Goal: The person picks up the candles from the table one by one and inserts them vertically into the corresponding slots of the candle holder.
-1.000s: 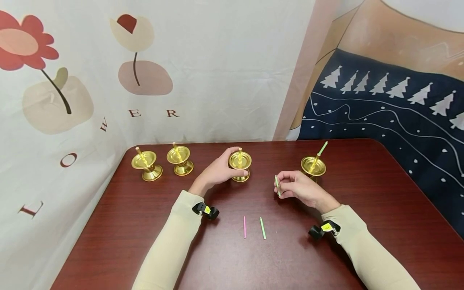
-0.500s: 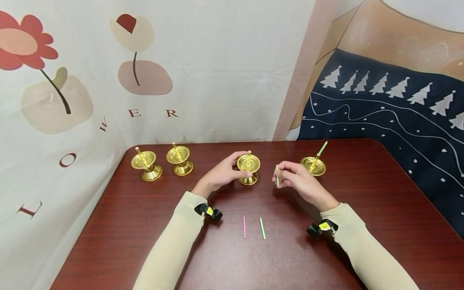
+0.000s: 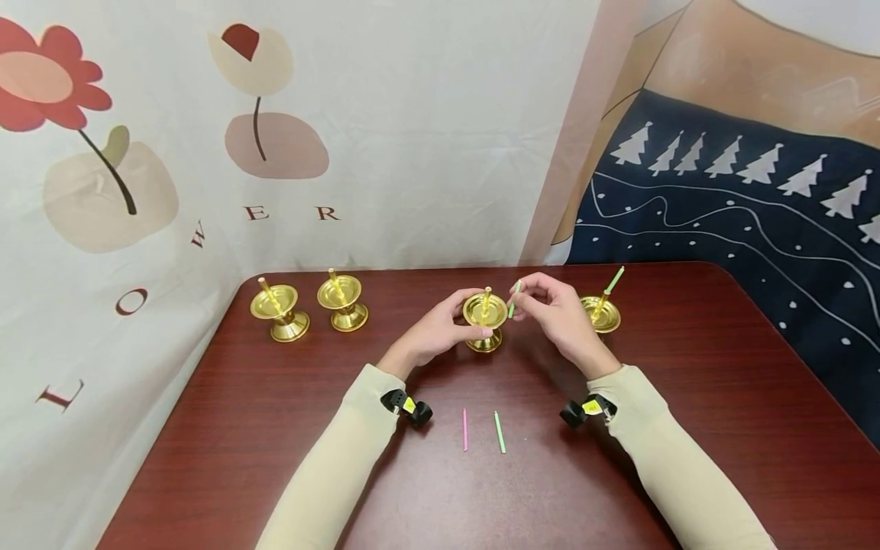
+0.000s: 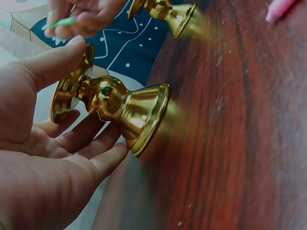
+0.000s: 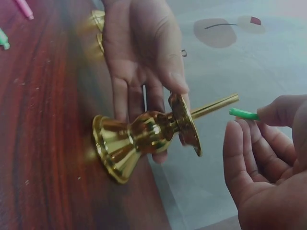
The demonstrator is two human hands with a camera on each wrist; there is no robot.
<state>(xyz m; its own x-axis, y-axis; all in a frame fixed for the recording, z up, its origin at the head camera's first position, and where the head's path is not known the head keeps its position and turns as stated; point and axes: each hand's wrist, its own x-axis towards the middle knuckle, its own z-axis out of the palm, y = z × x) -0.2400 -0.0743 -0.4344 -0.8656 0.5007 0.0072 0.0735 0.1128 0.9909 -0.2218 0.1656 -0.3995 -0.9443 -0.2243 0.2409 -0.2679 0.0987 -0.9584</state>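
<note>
Dark reddish-brown table point(image 3: 522, 496), wood grain, person seen from both sleeves forward; landmark = the center holder point(image 3: 484, 319), a brass candle holder with dish and upright tube. Nearest the viewer: left sleeve point(image 3: 330, 458) and right sleeve point(image 3: 687, 458), pale, one to each side of it. Between sleeves, on the near side of the center holder: loose pink candle point(image 3: 465, 430) and, just beside it, loose green candle point(image 3: 499, 432), both lying flat.

Left hand point(image 3: 440, 331) grips the center holder from its left, thumb near the dish, fingers behind; can't tell if the base touches the table. Right hand point(image 3: 558, 315), just right of the center holder, pinches a held green candle point(image 5: 243, 114) between thumb and fingertips.

Change: center holder has shifted right, and the right hand has come up and in toward it. Candle end is now just beside the tube point(image 5: 216, 106), apart from it, so pieces are close but not joined.

Right of the center holder, partly behind the hand: right-hand holder point(image 3: 603, 321), standing green candle point(image 3: 616, 280) up from its tube. Well left: outer left holder point(image 3: 289, 328) and inner left holder point(image 3: 349, 317), tubes without candles. Beyond it all, white flower-print cloth point(image 3: 426, 137); navy tree-print cloth point(image 3: 687, 198) behind right.
</note>
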